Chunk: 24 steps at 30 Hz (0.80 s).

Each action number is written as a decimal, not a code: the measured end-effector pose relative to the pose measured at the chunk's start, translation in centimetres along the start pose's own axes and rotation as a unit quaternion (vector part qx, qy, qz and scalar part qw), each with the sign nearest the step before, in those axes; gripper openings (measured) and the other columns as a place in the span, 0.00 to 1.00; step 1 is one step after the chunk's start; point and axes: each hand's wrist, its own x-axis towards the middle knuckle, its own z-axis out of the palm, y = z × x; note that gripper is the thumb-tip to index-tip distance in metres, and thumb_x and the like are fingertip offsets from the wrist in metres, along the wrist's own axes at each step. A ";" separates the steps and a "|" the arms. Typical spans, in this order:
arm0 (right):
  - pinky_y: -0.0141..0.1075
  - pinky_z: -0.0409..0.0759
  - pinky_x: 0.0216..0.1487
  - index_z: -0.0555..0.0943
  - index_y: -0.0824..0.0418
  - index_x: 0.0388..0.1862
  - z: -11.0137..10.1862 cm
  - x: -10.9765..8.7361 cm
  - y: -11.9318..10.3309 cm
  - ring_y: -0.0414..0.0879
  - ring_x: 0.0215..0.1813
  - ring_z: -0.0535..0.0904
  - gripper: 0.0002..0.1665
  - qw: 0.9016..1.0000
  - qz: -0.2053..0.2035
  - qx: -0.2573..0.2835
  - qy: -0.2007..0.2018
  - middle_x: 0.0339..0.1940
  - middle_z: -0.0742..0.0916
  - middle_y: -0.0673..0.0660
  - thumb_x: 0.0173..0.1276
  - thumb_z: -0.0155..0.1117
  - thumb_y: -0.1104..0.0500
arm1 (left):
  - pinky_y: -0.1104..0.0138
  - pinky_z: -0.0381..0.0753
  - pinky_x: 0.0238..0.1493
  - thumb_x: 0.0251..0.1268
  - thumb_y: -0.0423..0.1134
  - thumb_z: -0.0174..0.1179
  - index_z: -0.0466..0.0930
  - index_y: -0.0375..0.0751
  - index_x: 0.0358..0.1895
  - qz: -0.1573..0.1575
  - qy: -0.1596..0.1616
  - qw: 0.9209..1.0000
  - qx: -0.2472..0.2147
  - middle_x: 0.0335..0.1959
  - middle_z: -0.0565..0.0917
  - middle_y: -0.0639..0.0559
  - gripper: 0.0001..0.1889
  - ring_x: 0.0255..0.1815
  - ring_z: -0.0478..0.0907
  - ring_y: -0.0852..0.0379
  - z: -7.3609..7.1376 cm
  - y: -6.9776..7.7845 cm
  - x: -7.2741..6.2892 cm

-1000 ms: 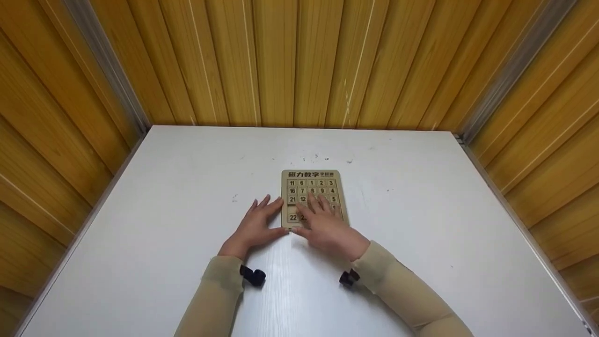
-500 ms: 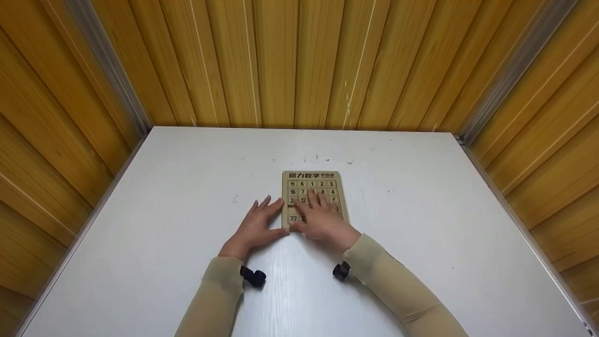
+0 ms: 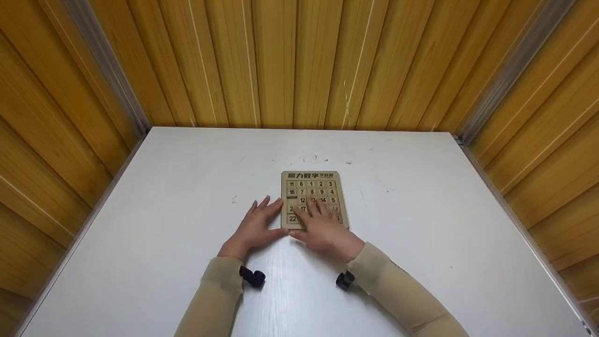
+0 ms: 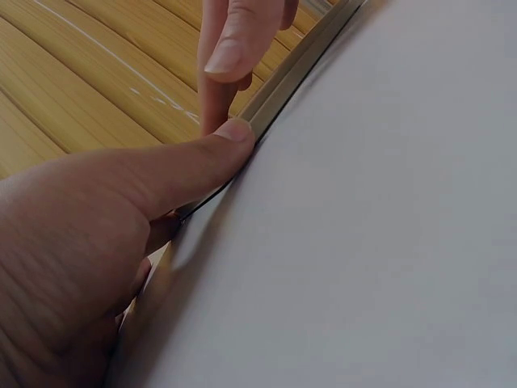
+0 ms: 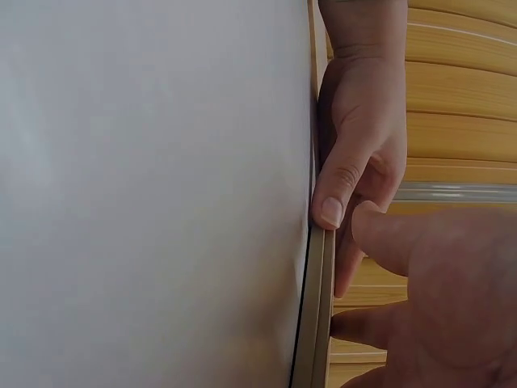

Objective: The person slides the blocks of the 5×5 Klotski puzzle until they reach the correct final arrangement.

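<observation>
A wooden number sliding puzzle (image 3: 283, 187) lies flat on the white table in the head view, with dark characters along its top. My left hand (image 3: 255, 227) holds its lower left corner, fingers along the left side and thumb against the bottom edge. In the left wrist view that thumb (image 4: 198, 166) presses the puzzle's rim. My right hand (image 3: 325, 231) is spread over the lower tiles. Its index fingertip rests on a tile (image 3: 290, 209) in the fourth row, left column, partly covering its number. A gap shows just above that tile. Several lower tiles are hidden under the hand.
The white table (image 3: 402, 187) has small dark marks beyond the puzzle. Yellow wood-look panels (image 3: 299, 61) stand behind and at both sides. A black wrist camera (image 3: 252, 277) sits by the left cuff, another (image 3: 345, 281) by the right.
The left-column tile has slid down one row under the right index finger, so the gap moved from the fourth row to the third. The right hand reached up, then drew back. The left hand stayed still.
</observation>
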 end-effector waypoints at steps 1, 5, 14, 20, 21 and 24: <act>0.70 0.36 0.83 0.50 0.40 0.86 0.0 -0.1 0.0 0.63 0.87 0.33 0.46 1.000 0.000 0.002 -0.002 0.88 0.38 0.56 0.76 0.48 0.28 | 0.46 0.40 0.88 0.61 0.57 0.71 0.64 0.45 0.79 0.000 0.000 1.000 0.001 0.80 0.67 0.50 0.46 0.86 0.52 0.43 0.0 0.0 0.0; 0.70 0.37 0.83 0.51 0.40 0.86 -0.2 -0.2 -0.1 0.63 0.87 0.33 0.45 1.000 0.000 0.007 -0.003 0.88 0.38 0.56 0.76 0.48 0.28 | 0.47 0.39 0.88 0.61 0.57 0.71 0.63 0.46 0.79 -0.006 -0.003 1.000 0.000 0.80 0.67 0.51 0.46 0.86 0.51 0.44 0.0 0.1 0.0; 0.70 0.36 0.83 0.51 0.45 0.86 -1.2 2.2 0.2 0.65 0.87 0.35 0.46 1.000 0.014 0.018 0.016 0.88 0.42 0.61 0.77 0.50 0.31 | 0.48 0.40 0.89 0.61 0.56 0.72 0.63 0.47 0.80 -0.024 -0.010 1.000 0.000 0.80 0.67 0.52 0.45 0.86 0.51 0.46 0.0 0.1 0.0; 0.74 0.39 0.81 0.53 0.46 0.86 -1.2 4.4 0.5 0.66 0.87 0.36 0.45 0.999 0.035 0.010 0.025 0.88 0.43 0.63 0.77 0.50 0.32 | 0.48 0.40 0.89 0.61 0.56 0.72 0.63 0.48 0.80 -0.027 -0.014 1.000 0.002 0.81 0.66 0.52 0.46 0.86 0.51 0.46 0.0 0.1 0.0; 0.74 0.39 0.81 0.54 0.46 0.86 -1.2 4.6 0.5 0.66 0.87 0.36 0.45 0.999 0.037 0.010 0.026 0.88 0.43 0.64 0.77 0.51 0.32 | 0.49 0.40 0.89 0.61 0.56 0.72 0.63 0.48 0.80 -0.027 -0.014 1.000 0.000 0.81 0.66 0.52 0.46 0.86 0.51 0.46 0.0 0.1 0.0; 0.75 0.40 0.81 0.54 0.45 0.86 -1.2 5.1 0.5 0.67 0.87 0.35 0.45 0.999 0.043 0.011 0.023 0.88 0.43 0.63 0.77 0.51 0.32 | 0.49 0.39 0.89 0.61 0.57 0.71 0.63 0.48 0.80 -0.025 -0.014 1.000 0.002 0.81 0.66 0.52 0.46 0.86 0.51 0.46 0.0 0.1 0.1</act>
